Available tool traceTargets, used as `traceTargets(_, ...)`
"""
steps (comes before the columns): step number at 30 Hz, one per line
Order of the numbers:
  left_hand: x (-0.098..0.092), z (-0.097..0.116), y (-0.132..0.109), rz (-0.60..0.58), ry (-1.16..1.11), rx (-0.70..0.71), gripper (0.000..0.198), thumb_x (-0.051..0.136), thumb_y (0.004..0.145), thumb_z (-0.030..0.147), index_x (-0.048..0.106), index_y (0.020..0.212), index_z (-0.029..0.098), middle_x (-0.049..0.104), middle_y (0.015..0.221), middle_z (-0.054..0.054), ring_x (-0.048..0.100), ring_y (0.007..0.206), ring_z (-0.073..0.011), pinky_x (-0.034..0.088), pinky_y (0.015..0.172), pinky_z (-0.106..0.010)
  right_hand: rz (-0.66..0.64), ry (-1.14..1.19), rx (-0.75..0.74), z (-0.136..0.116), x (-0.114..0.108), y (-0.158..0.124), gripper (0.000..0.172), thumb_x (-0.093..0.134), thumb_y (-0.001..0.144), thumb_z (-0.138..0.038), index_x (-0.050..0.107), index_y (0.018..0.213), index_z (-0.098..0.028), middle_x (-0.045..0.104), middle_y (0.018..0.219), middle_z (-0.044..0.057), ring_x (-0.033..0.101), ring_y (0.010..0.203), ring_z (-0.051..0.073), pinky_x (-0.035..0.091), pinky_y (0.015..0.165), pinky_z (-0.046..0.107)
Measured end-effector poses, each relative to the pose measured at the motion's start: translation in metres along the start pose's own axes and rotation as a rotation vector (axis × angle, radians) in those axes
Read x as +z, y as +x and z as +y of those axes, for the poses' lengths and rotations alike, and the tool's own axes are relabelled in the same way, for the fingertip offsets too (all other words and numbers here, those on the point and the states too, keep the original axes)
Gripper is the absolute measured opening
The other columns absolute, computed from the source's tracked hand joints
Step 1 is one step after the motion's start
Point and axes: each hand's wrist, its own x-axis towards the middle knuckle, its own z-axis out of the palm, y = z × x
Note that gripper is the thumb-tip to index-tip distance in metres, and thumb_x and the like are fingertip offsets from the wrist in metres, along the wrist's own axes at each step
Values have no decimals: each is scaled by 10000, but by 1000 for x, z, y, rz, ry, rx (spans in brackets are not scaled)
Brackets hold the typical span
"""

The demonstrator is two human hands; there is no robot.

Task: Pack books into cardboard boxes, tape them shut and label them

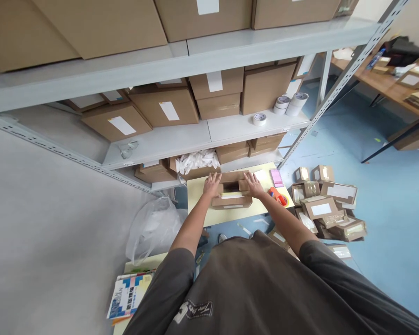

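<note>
**Hand Position at the Cardboard Box**

Left hand (212, 184) and right hand (253, 184): both are open, palms down, fingers spread. Neither hand is closed around an object.

The cardboard box (231, 188) lies directly beneath and between the hands, and both hands rest on its upper edges. Its flaps stand partly open. A white label is visible on the side facing the person. The box sits on a pale yellow table (204, 207).

Just right of the right hand, on the same table, lies an orange tape dispenser (278, 196). Beyond the right fingertips lies a pink pad (276, 177).

Directly ahead of the hands, a box of white packets (197, 162) sits on the lowest shelf. To the right of the right hand, a heap of small cardboard parcels (324, 202) lies on the blue floor (387, 232). To the left of the left hand, below table level, is a clear plastic bag (153, 230). Behind the left hand, near the person's left arm, is a stack of books (127, 294).

Farther ahead, grey metal shelving (157, 144) carries cardboard cartons (165, 106) and rolls of tape (286, 104). At far right stands a wooden table (380, 83).
</note>
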Motion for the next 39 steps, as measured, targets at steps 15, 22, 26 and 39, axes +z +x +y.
traceTargets(15, 79, 6, -42, 256, -563, -255, 553, 581, 1032, 438, 630, 1542, 228, 405, 1739, -124, 313, 1616, -365, 334, 1296, -492, -85, -32, 121, -20, 40, -47, 652, 337, 1114, -401, 291, 1747, -254, 180, 1830, 80, 214, 1669, 390, 393, 1241, 556)
traceTargets(22, 88, 11, -24, 100, -911, -618, 643, 451, 1085, 456, 374, 1678, 219, 631, 1554, -162, 655, 1364, -323, 522, 1103, -435, -40, 16, 126, -28, 35, -42, 661, 433, 1089, -421, 367, 1721, -240, 268, 1807, 95, 217, 1663, 415, 385, 1239, 562)
traceTargets(26, 85, 14, -28, 129, -825, -629, 579, 448, 1089, 429, 427, 1620, 202, 646, 1533, -163, 659, 1362, -305, 535, 1076, -398, 35, 60, 119, -20, 20, -50, 690, 470, 1074, -397, 353, 1722, -192, 260, 1808, 127, 200, 1672, 390, 366, 1259, 532)
traceTargets(39, 84, 59, -39, 143, -558, -777, 490, 419, 1093, 458, 506, 1505, 206, 714, 1424, -164, 712, 1261, -343, 560, 1007, -425, 196, 233, 280, 146, 2, -117, 595, 499, 1060, -352, 517, 1605, -117, 499, 1660, 194, 363, 1577, 369, 379, 1259, 516)
